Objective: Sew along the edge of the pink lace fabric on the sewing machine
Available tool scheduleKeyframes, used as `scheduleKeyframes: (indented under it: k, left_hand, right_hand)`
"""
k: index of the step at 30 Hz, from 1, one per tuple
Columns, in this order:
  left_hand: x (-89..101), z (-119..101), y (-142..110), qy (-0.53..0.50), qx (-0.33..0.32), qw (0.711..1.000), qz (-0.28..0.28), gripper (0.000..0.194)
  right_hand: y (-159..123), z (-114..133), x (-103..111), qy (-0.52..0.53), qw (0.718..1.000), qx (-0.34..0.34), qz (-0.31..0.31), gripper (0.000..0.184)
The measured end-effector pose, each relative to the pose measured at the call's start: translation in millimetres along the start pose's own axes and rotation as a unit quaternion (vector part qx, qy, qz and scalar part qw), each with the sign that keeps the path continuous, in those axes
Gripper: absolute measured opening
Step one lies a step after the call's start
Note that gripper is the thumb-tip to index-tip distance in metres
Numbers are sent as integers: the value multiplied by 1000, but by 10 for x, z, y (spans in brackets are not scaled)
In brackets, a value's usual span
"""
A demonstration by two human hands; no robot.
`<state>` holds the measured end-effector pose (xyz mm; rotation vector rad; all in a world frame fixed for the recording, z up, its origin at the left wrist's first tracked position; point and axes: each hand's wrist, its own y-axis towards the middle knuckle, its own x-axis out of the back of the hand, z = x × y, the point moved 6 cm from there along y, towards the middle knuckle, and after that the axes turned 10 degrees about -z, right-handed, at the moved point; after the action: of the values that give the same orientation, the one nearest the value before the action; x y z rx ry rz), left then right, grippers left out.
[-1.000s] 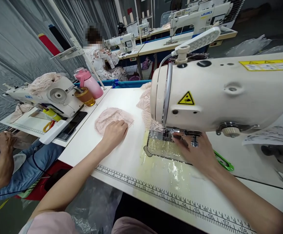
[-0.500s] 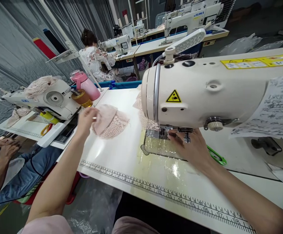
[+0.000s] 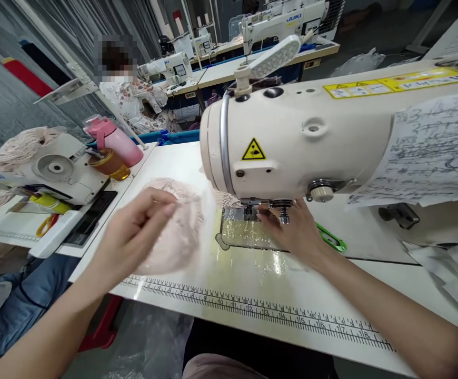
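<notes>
Thumb and forefinger of my left hand (image 3: 138,226) are pinched at the upper edge of a pale pink lace piece (image 3: 179,237), shaped like a cup and blurred by motion above the white table. My right hand (image 3: 292,231) reaches under the head of the sewing machine (image 3: 284,137). Its fingers are curled together beside the presser foot (image 3: 248,210); the machine head partly covers them, and whatever they pinch is too small to make out. More pink lace (image 3: 227,199) lies behind the needle area.
A green thread snipper (image 3: 331,238) lies right of my right hand. A printed ruler (image 3: 252,310) runs along the table's front edge. To the left stand a pink bottle (image 3: 120,145), an amber cup (image 3: 110,164) and another sewing machine (image 3: 55,166). A co-worker (image 3: 124,95) sits farther back.
My left hand has come closer and to the right, bringing the lace piece toward the front edge. My right hand stays beside the presser foot. The view has shifted right.
</notes>
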<state>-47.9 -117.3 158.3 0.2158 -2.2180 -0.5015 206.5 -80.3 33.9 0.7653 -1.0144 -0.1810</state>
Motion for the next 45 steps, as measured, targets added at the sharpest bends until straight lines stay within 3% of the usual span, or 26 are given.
scheduleKeyframes:
  k: [3,5,7,9,12,16,19,25,30,33,37,45]
  left_hand:
    - [-603,-71,-30,-97,28,985,142,22]
    - [-971,-33,10,-79,-5,976,203,24]
    - [-1222,18,59,13,-78,977,200,25]
    - [-1326,1,62,133,-174,967,130,24]
    - [-1373,-176,-129,194,-310,929,53,22]
    - [-1482,-325,-464,156,-396,901,82,37]
    - [-1541,-281,-546,161,-396,900,90,46]
    - [-1537,-142,-476,164,-369,910,97,52]
    - [-1545,-84,-418,163,-362,913,93,50]
    - [-1547,-71,-401,158,-363,914,90,49]
    - [-1545,-62,-392,163,-365,913,85,50]
    - [-1541,-73,-394,163,-371,911,80,50]
  right_hand:
    - [3,2,2,-9,1000,-3,7,20]
    - [6,-6,-9,-24,1000,-5,13,21]
    - [10,-24,-17,-35,999,-14,12,25]
    - [13,-42,-14,-41,999,-23,6,27]
    - [9,-24,14,-47,999,-14,-4,28]
    - [-7,94,78,-29,998,52,-21,30]
    - [-18,147,84,-50,995,86,-15,34]
    - [-65,142,-31,-87,989,93,71,37]
    - [-176,84,-170,-116,973,23,200,43]
    - [-210,56,-186,-106,963,-33,244,41]
    - [-186,69,-138,-88,966,-48,238,40]
    - [-208,107,-61,-55,987,30,148,44]
